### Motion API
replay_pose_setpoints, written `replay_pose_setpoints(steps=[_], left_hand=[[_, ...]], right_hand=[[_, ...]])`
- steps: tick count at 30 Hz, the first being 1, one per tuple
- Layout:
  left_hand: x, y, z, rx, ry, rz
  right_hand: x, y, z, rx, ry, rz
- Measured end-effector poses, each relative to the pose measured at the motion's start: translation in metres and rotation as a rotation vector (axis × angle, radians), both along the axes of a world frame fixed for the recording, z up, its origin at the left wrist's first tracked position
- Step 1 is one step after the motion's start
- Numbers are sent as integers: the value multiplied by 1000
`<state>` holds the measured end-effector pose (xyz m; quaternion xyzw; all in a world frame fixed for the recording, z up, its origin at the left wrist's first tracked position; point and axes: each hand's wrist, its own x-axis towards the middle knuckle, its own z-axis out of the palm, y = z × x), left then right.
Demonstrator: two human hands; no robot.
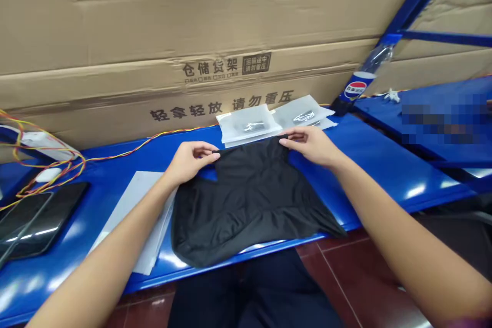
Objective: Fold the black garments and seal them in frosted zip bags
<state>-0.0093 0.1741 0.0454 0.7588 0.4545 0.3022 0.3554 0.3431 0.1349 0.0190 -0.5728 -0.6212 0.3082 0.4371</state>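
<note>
A black garment (249, 200) lies spread on the blue shelf-table (384, 164), its near edge hanging over the front. My left hand (188, 160) pinches the garment's far left corner. The far right corner is pinched between the fingers of my right hand (311, 144). Both hands are closed on the fabric and hold its far edge just above the table.
Frosted plastic bags (249, 125) with dark items lie beyond the garment, and flat white bags (132, 205) lie at its left. A phone (34, 220), coloured wires (46, 164) and a plastic bottle (365, 77) are around. Big cardboard boxes (192, 36) stand behind.
</note>
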Motion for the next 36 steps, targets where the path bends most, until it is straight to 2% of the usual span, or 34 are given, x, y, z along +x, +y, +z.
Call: replay_pose_setpoints(steps=[4, 7, 11, 14, 16, 20, 22, 25, 28, 30, 33, 36], left_hand=[[-3, -29, 34, 209, 95, -60], [-5, -62, 43, 320, 223, -178], [-11, -111, 27, 425, 442, -307], [-21, -151, 11, 574, 457, -200], [-29, -175, 4, 690, 445, -184], [-44, -203, -4, 867, 386, -181], [-48, -203, -3, 829, 301, -155], [-48, -186, 7, 620, 195, -36], [-43, -154, 20, 345, 153, 133], [-38, -127, 24, 211, 130, 174], [-34, -91, 19, 196, 232, 183], [-34, -70, 5, 242, 386, 162]], right_hand=[[6, -38, 19, 93, -34, 16], [12, -76, 20, 142, -152, 71], [14, -123, 6, 141, -332, 210], [12, -158, -4, 161, -403, 230], [11, -181, -11, 161, -443, 262], [14, -205, -27, 232, -385, 217], [14, -205, -28, 258, -290, 138], [11, -189, -17, 217, -161, -10], [6, -157, -2, 161, -15, -113], [3, -129, 4, 125, 41, -121], [-2, -88, 1, 61, -17, -101], [-6, -63, -7, -7, -192, -124]])
